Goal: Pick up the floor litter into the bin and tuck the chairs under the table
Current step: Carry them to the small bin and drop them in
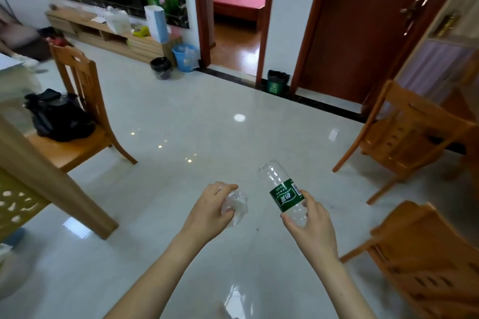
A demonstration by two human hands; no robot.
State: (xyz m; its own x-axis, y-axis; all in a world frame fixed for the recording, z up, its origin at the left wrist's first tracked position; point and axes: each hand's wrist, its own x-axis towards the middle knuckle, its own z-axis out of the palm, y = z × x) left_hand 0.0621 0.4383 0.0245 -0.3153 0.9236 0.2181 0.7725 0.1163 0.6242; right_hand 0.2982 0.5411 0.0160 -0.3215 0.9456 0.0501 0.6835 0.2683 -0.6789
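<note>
Room: you are standing on a glossy pale tiled floor (207,122), with a low TV cabinet along the far wall and two doorways beyond.
Worktop (39,163): wooden, at the left edge of view; only a leg and a carved side panel show.
Left chair (85,101): stands pulled out from the worktop, with a black bag (59,116) on its seat.
Bins: a black bin (161,68) and a blue bin (184,57) stand side by side at the cabinet end. A green bin (277,81) stands farther right, between the doorways. All are well apart from you.
Left hand (211,208): the fingers are curled round a crumpled clear plastic wrapper (237,206), held above the floor.
Right hand (309,223): the fingers grip the neck end of a plastic bottle (282,189). The bottle is clear, looks empty and has a green label. Its base is tilted up and away from you, and the cap end is hidden.
Right chairs: the far chair (404,132) and the near chair (425,254) stand out on open floor, not tucked under any table.
Done: two litter items are lifted off the floor.
Remaining: by this view, carry both items to a bin and drop them in, then push in all three chairs. A pale patch on the floor (333,134) may be litter or glare; you cannot tell from here.
</note>
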